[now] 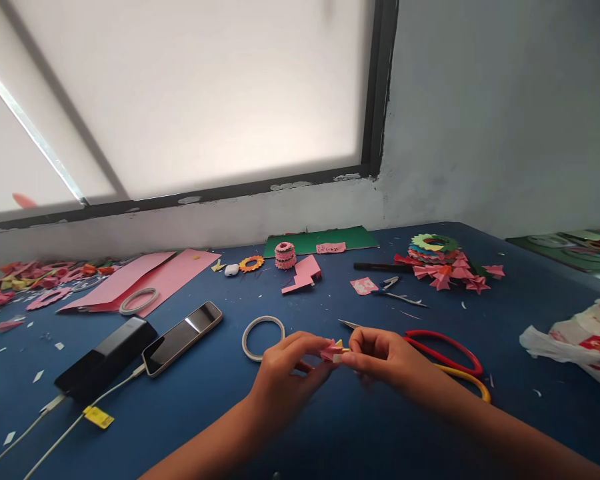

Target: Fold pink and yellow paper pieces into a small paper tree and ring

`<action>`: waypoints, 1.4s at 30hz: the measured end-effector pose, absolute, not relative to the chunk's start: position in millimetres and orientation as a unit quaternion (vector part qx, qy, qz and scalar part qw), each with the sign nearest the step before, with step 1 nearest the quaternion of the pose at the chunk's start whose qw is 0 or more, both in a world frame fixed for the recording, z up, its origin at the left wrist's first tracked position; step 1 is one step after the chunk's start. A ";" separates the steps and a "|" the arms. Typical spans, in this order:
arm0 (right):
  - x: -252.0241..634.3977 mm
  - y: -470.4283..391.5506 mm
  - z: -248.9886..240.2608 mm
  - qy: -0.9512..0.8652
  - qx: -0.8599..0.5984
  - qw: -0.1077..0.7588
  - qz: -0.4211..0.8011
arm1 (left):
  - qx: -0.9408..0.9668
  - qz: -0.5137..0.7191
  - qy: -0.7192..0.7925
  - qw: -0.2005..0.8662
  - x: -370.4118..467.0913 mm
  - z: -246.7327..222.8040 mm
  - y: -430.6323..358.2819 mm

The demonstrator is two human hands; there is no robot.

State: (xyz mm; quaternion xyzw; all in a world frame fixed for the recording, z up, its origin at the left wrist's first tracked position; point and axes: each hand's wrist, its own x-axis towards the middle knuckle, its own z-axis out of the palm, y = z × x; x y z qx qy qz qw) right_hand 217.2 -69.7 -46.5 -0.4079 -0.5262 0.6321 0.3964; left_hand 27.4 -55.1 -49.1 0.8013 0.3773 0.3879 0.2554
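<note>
Near the front middle of the table, my left hand (pixel 293 367) pinches a small folded pink paper piece (pixel 331 350) between thumb and fingers. A bit of yellow shows at its upper edge. My right hand (pixel 380 357) is closed with thumb and forefinger on a small pale strip (pixel 337 358) at the right side of the pink piece. Whether the strip is attached to the paper, I cannot tell. Scissors with red and yellow handles (pixel 447 347) lie partly hidden behind my right hand. A roll of tape (pixel 263 339) lies flat beyond my left hand.
A phone (pixel 183 339), a black power bank (pixel 105 360) and white cables lie left. Pink sheets (pixel 130 280) and paper scraps (pixel 35 277) fill the back left. Small pliers (pixel 395 292), a black pen (pixel 383 267) and paper stars (pixel 460 268) are at the right, with a plastic bag (pixel 577 333).
</note>
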 end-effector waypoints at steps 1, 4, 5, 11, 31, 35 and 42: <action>217.0 -69.6 -47.8 -0.527 -0.405 0.399 0.632 | 0.800 0.391 0.379 0.252 27.9 -48.1 -56.0; 215.5 -69.7 -52.2 -0.526 -0.395 0.407 0.633 | 0.786 0.400 0.392 0.264 30.1 -45.6 -59.2; 214.8 -70.0 -53.4 -0.526 -0.393 0.407 0.634 | 0.780 0.402 0.395 0.274 30.9 -45.3 -60.1; 212.1 -72.1 -54.3 -0.529 -0.399 0.405 0.630 | 0.760 0.410 0.397 0.312 32.9 -47.6 -61.6; 214.0 -73.6 -47.8 -0.542 -0.424 0.388 0.613 | 0.773 0.463 0.337 0.273 34.3 -53.1 -62.1; 214.2 -74.6 -45.9 -0.543 -0.428 0.390 0.608 | 0.778 0.463 0.330 0.268 33.4 -53.3 -62.6; 215.2 -75.7 -49.8 -0.561 -0.437 0.396 0.581 | 0.779 0.464 0.331 0.261 34.6 -54.2 -63.5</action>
